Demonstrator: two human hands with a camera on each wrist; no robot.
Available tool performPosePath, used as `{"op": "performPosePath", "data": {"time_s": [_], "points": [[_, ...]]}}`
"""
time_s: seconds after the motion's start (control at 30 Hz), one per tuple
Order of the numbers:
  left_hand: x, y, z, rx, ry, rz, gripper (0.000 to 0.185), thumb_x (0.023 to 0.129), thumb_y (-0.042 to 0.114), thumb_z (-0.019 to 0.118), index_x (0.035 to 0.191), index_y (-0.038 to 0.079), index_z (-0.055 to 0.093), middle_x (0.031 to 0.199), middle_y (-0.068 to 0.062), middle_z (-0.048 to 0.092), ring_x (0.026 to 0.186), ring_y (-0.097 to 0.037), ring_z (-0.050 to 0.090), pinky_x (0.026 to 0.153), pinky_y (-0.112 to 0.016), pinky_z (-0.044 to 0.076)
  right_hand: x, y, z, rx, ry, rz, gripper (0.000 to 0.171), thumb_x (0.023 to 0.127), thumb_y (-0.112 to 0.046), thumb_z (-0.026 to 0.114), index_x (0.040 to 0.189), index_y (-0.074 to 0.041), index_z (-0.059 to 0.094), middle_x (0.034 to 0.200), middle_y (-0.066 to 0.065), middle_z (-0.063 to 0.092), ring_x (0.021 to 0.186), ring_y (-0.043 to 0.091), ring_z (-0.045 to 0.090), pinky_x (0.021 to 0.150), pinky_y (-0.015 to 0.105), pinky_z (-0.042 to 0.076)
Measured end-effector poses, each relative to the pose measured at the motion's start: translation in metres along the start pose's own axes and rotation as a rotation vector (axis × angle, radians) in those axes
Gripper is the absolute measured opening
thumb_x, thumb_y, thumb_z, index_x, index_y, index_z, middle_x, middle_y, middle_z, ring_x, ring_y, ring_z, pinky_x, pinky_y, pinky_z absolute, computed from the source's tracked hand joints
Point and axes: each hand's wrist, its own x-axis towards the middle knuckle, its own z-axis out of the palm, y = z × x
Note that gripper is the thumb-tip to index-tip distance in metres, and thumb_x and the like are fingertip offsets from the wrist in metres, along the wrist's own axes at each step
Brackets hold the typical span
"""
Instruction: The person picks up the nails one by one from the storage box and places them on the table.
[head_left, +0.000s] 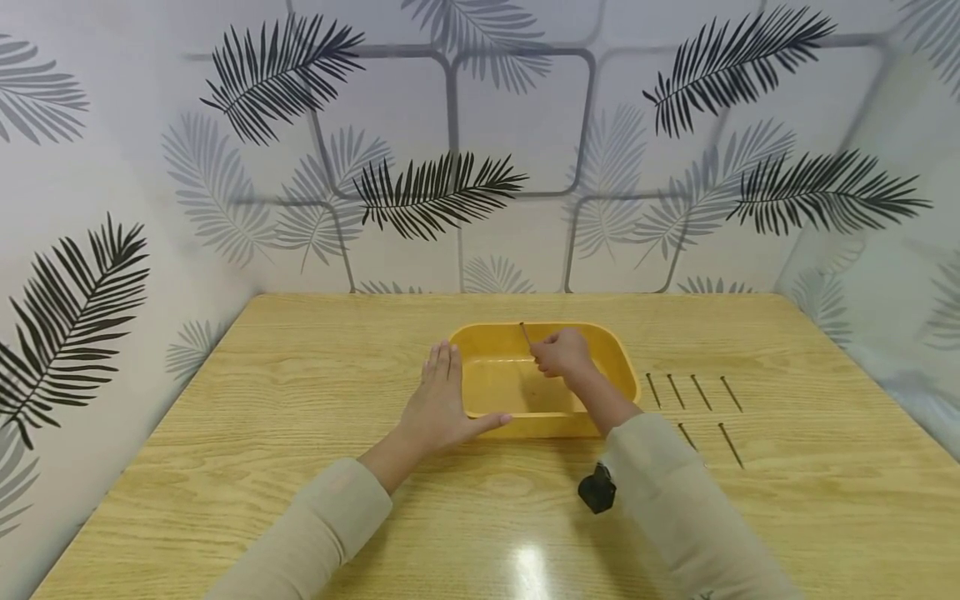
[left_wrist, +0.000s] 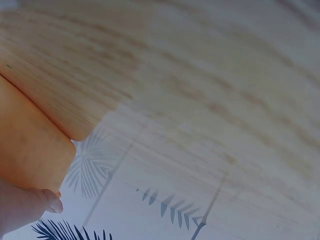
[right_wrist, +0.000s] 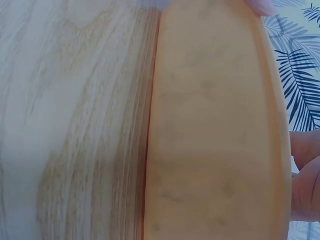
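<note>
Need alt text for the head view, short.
A person's right hand holds a thin dark nail over a shallow yellow plastic tray on a light wooden table, while the left hand rests flat against the tray's left side. Six more nails lie on the table right of the tray.

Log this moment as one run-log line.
left hand: flat against yellow tray | right hand: pinches nail over tray | six nails on table

Head camera looks down and forward over the table (head_left: 300,517) from its near edge; both wrist cameras sit close, sharing the yellow tray (right_wrist: 215,130).
</note>
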Motion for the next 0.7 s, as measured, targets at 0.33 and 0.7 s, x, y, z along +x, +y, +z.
{"op": "performPosePath", "data": {"time_s": [0.33, 0.7], "points": [[0.0, 0.0, 0.001, -0.002, 0.002, 0.005, 0.116, 0.075, 0.072, 0.053, 0.146, -0.008, 0.008, 0.154, -0.026, 0.005, 0.143, -0.038, 0.004, 0.117, -0.046, 0.011, 0.0, 0.005, -0.012, 0.133, -0.031, 0.034, 0.031, 0.087, -0.006, 0.057, 0.107, 0.018, 0.059, 0.075, 0.013, 0.066, 0.051, 0.006, 0.056, 0.05, 0.015, 0.051], [0.0, 0.0, 0.001, -0.022, -0.008, -0.001, 0.116, 0.076, 0.071, 0.054, 0.146, -0.008, 0.005, 0.154, -0.025, 0.001, 0.144, -0.037, 0.0, 0.117, -0.044, 0.009, -0.003, 0.009, -0.017, 0.219, -0.048, 0.086, 0.033, 0.09, -0.007, 0.053, 0.114, 0.016, 0.058, 0.074, 0.007, 0.06, 0.057, 0.009, 0.055, 0.054, 0.016, 0.051]]}}
